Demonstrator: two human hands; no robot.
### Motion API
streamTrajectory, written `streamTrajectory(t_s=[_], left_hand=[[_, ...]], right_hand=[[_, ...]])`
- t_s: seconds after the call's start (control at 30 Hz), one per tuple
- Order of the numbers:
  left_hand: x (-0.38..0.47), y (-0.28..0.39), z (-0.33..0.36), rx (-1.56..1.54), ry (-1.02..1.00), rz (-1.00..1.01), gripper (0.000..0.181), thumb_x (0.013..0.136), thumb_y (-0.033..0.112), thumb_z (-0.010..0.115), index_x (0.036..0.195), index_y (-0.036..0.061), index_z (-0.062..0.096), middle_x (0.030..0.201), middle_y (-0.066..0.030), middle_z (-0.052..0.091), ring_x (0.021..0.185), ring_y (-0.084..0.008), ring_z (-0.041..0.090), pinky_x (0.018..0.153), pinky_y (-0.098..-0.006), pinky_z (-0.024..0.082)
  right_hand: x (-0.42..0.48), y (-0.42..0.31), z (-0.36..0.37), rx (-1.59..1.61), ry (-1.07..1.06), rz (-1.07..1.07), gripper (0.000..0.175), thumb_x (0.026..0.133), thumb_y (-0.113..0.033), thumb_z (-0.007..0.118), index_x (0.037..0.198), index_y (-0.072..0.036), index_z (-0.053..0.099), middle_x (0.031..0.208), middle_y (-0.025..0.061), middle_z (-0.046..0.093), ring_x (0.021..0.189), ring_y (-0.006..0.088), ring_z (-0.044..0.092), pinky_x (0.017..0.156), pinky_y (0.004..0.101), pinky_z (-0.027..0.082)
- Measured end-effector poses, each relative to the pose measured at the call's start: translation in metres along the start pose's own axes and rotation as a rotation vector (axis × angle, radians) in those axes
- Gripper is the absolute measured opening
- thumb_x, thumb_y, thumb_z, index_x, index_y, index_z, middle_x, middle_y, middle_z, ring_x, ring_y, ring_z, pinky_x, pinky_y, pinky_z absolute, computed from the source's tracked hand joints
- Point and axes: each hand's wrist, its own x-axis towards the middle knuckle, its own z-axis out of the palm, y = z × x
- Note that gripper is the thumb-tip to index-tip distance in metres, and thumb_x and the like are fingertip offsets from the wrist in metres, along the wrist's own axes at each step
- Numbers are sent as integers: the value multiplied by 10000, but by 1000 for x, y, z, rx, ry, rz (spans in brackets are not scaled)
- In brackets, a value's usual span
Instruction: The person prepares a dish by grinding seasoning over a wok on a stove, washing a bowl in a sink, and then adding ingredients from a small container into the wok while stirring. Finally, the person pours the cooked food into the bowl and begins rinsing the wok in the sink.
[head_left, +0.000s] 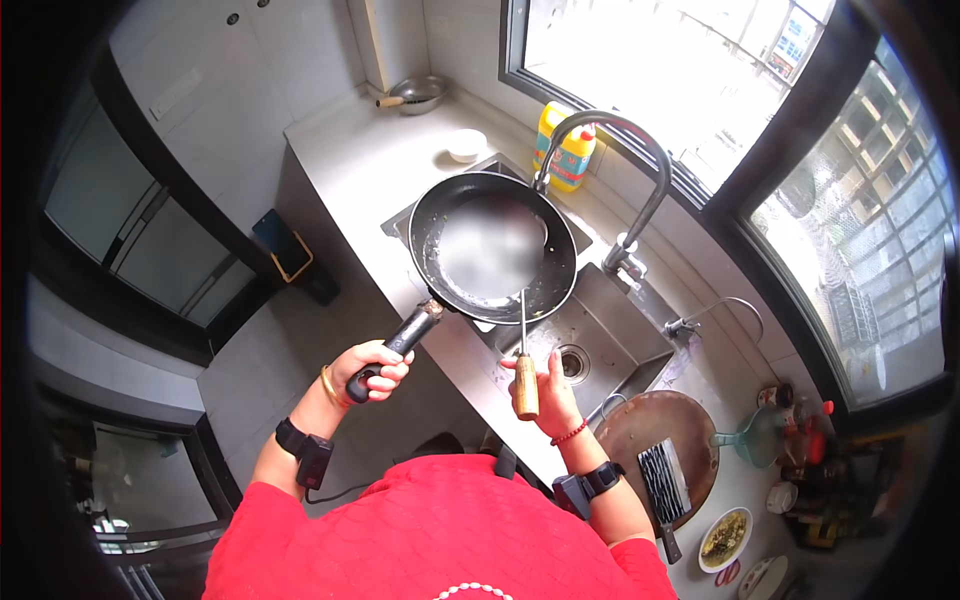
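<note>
My left hand (375, 369) is closed around the black handle of a deep frying pan (562, 262), which is raised over the counter and the sink's edge. At the wooden handle (526, 386) of a metal-shafted utensil is my right hand (551, 397), with its thumb and index finger extended. The utensil's shaft reaches into the pan, where its far end cannot be made out. A blurred patch hides the middle of the pan; small food bits cling to its dark inner wall.
Below the pan lies a steel sink (615, 330) with a curved faucet (664, 172). A yellow jug (562, 150), a white bowl (466, 145) and a small pan (420, 94) stand behind. At right, a cleaver (664, 480) rests on a round cutting board (697, 427), near a dish of food (725, 538).
</note>
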Motion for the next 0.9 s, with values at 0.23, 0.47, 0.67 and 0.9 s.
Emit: streamTrajectory(t_s=[0.23,0.47,0.67,0.9], left_hand=[[13,31,-17,-111,12,-34,182,800,91,469,948,-13,453,612,-11,442,381,-55,381,354,-218,361],[28,82,-73,-149,3,-92,176,799,76,468,945,-15,433,594,-18,425,367,-70,375,341,-225,354],[52,146,-106,-129,-19,-221,145,809,70,467,926,-7,429,579,-19,417,357,-70,361,339,-230,349],[78,192,-134,-156,-25,-322,187,797,63,472,944,-26,399,591,-42,413,363,-77,369,323,-243,343]], right_hand=[[46,3,-82,-788,408,-77,282,884,-257,479,1019,-30,577,691,56,551,607,127,552,530,246,436],[118,-16,-97,-1973,546,-404,136,701,-94,592,828,-121,632,733,40,546,813,229,528,632,338,461],[233,17,-116,-1932,223,170,298,725,-213,596,1014,-143,615,1007,110,589,1037,289,490,823,364,441],[319,77,-164,-2080,408,-249,286,783,-138,488,1036,-43,583,1120,165,534,1027,316,517,844,389,431]])
